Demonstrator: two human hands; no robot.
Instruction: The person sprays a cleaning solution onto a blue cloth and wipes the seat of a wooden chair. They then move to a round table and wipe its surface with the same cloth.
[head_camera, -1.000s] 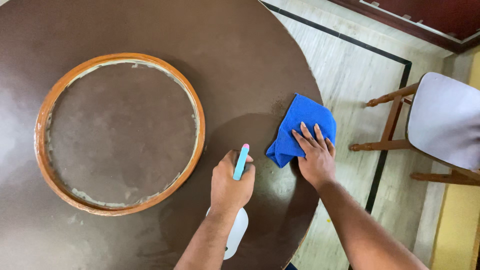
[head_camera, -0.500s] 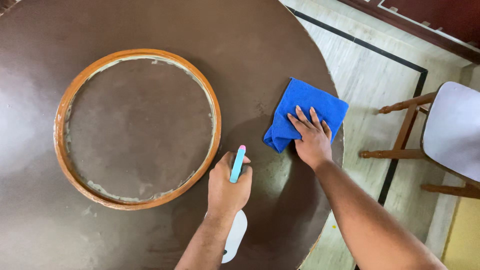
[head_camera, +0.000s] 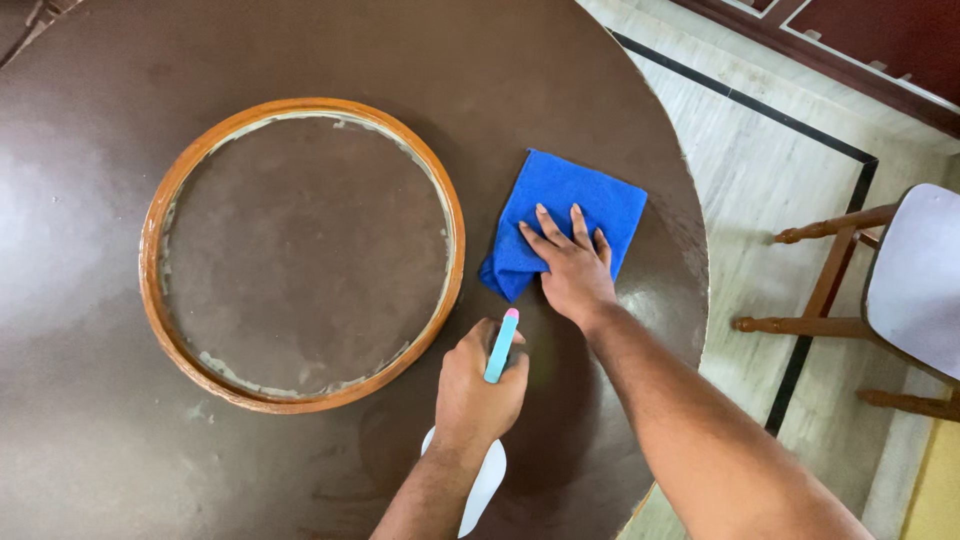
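Note:
My right hand (head_camera: 567, 264) lies flat with spread fingers on a folded blue cloth (head_camera: 560, 205), pressing it onto the round dark brown table (head_camera: 480, 90). My left hand (head_camera: 476, 388) is wrapped around a spray bottle (head_camera: 489, 470) that has a white body and a light blue trigger head with a pink tip, pointed at the tabletop just below the cloth. An orange-brown wooden ring (head_camera: 455, 240) lies flat on the table to the left of both hands.
The table's right edge (head_camera: 700, 290) curves close to the cloth. Beyond it is a pale tiled floor (head_camera: 760, 170) with a black inlay line. A wooden chair (head_camera: 900, 290) with a pale seat stands at the right.
My right hand has slid the blue cloth leftward from the table's right edge toward the wooden ring. My left hand stays closed on the spray bottle.

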